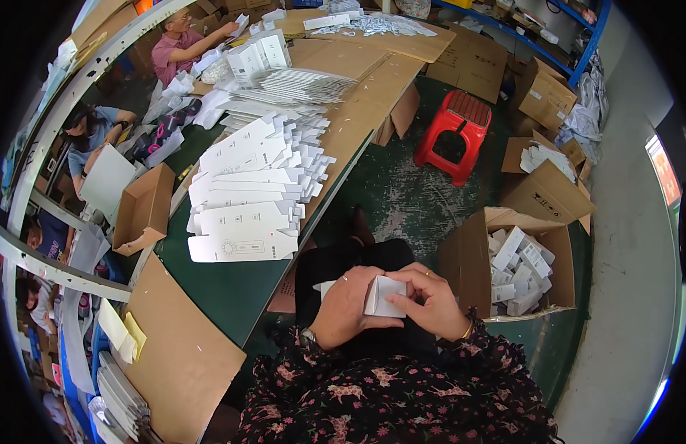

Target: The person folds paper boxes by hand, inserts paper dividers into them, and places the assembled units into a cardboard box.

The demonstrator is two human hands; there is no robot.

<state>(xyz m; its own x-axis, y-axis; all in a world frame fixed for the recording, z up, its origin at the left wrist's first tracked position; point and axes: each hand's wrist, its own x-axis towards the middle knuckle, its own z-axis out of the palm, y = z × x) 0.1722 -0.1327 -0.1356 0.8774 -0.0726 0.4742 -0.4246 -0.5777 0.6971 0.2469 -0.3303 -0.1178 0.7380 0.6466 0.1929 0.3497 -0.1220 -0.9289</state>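
White card, folded into a small box (384, 296), sits between both hands above the person's lap. The left hand (344, 307) wraps around the box's left side, its fingers curled over the top edge, a ring on one finger and a watch at the wrist. The right hand (430, 300) grips the right side, the thumb pressed against the box's front face and the fingers bent around behind it; a thin bracelet circles that wrist. Both hands are closed on the box, which is tilted slightly, with an open flap showing at its left.

To the right of the hands, on the green floor, stands an open brown cardboard carton (469, 259) holding a loose heap of finished small white boxes (519, 270). To the left runs a long green table (224, 285), carrying a fanned stack of flat white die-cut box blanks (243, 200) laid overlapping along its length. A sheet of brown cardboard (183, 355) lies on the near end of the table. A red plastic stool (455, 126) stands on the floor further off, well apart from the hands. Other people sit working at the far left side of the table.
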